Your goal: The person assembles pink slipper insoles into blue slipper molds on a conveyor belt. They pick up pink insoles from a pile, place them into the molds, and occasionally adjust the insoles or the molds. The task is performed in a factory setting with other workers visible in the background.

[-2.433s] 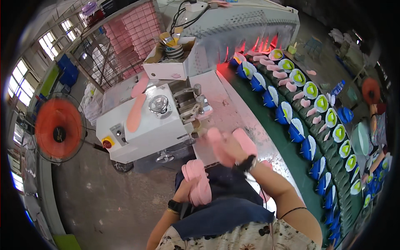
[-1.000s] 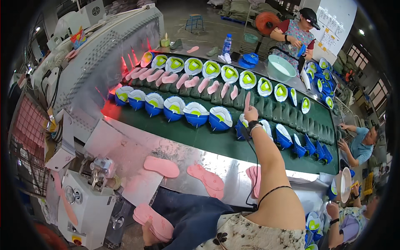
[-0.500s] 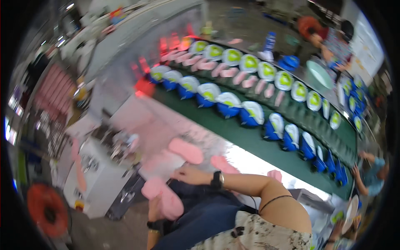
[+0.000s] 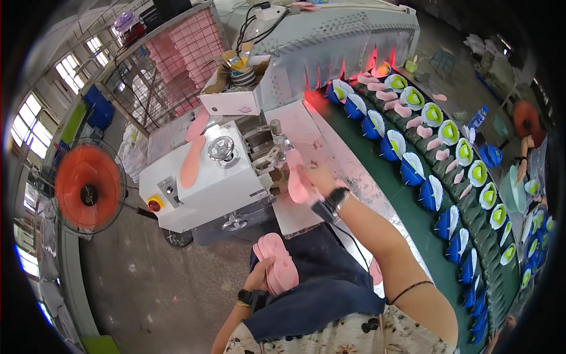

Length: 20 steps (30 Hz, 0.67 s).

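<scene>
Head camera, looking down: the right hand (image 4: 315,177) reaches forward to a white machine (image 4: 206,183), its fingers closed around a pink shoe insole (image 4: 296,180) held at the machine's metal rollers, just beside the worktable's edge. The left hand (image 4: 265,277) sits low, near the lap, its fingers curled under a small stack of pink insoles (image 4: 277,265) and gripping them from below. Both wrists carry dark bands.

The insoles are flat, foot-shaped and pale pink; the one at the machine is blurred. Another long pink insole (image 4: 191,162) lies on top of the machine beside a round handwheel (image 4: 221,148).

The machine stands against a pale, worn worktable (image 4: 342,159). To the right runs a green conveyor (image 4: 413,212) lined with blue shoe moulds (image 4: 413,168) and green-and-white ones (image 4: 448,133), with more pink insoles between them, curving away toward a metal tunnel (image 4: 348,35) glowing red at its mouth. An open cardboard box (image 4: 236,88) sits behind the machine. An orange fan (image 4: 88,183) stands on the concrete floor (image 4: 177,283) to the left, near a wire cage (image 4: 177,53) stacked with pink sheets. Windows show along the far left wall. Another person's arm (image 4: 523,156) shows at the conveyor's far right.
</scene>
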Motion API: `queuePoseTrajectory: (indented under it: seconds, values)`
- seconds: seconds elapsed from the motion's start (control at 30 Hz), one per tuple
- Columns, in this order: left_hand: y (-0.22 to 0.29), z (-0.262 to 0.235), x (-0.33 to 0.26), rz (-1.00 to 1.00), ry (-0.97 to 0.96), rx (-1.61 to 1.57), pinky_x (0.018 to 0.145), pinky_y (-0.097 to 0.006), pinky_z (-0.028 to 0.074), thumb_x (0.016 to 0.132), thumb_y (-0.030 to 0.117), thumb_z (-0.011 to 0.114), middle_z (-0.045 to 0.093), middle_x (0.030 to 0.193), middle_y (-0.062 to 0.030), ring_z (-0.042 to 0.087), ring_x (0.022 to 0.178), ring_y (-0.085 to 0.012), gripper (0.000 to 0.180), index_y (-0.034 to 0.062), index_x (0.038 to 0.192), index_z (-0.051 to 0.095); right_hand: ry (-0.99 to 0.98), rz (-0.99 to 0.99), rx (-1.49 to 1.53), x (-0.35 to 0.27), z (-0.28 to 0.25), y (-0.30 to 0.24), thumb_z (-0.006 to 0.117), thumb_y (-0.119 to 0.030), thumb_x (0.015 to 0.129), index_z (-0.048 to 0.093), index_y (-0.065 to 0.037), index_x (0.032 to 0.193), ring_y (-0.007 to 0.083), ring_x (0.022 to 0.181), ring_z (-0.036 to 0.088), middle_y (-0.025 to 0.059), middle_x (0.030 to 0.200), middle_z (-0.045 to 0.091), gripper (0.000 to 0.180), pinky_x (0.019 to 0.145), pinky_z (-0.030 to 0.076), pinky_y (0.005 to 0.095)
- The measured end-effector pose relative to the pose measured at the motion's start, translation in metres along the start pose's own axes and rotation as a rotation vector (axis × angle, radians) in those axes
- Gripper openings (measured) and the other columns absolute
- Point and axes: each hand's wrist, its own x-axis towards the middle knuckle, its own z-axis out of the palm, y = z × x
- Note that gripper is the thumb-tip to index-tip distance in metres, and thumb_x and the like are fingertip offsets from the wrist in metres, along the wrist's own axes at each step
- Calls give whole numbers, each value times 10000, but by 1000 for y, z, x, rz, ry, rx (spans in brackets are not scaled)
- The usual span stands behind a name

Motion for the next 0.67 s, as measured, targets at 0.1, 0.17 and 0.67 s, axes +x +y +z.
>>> queuePoseTrajectory:
  seconds: [0.1, 0.17, 0.67]
  values:
    - [3, -7, -1, 38, -34, 73, 963, -403, 467, 884, 119, 548, 582, 1195, -130, 578, 1086, -261, 411, -1, 1268, 465, -295, 148, 429, 20, -1, -27, 716, -246, 796, 443, 78, 1280, 217, 825, 668, 169, 969, 653, 644, 660, 549, 320]
    - [4, -10, -1, 72, -38, 114, 957, -408, 472, 874, 110, 556, 583, 1198, -135, 580, 1088, -265, 417, -1, 1266, 467, -252, 117, 344, 14, -4, -34, 687, -216, 817, 407, 40, 1317, 233, 772, 666, 147, 912, 639, 628, 605, 551, 340]
    - [3, -22, -11, 192, 121, 41, 950, -417, 475, 887, 209, 556, 570, 1229, -118, 570, 1114, -262, 471, 24, 1303, 438, -172, 25, 141, 79, 34, -11, 655, -398, 796, 673, -27, 1059, 332, 921, 663, 198, 943, 691, 456, 846, 492, 370]
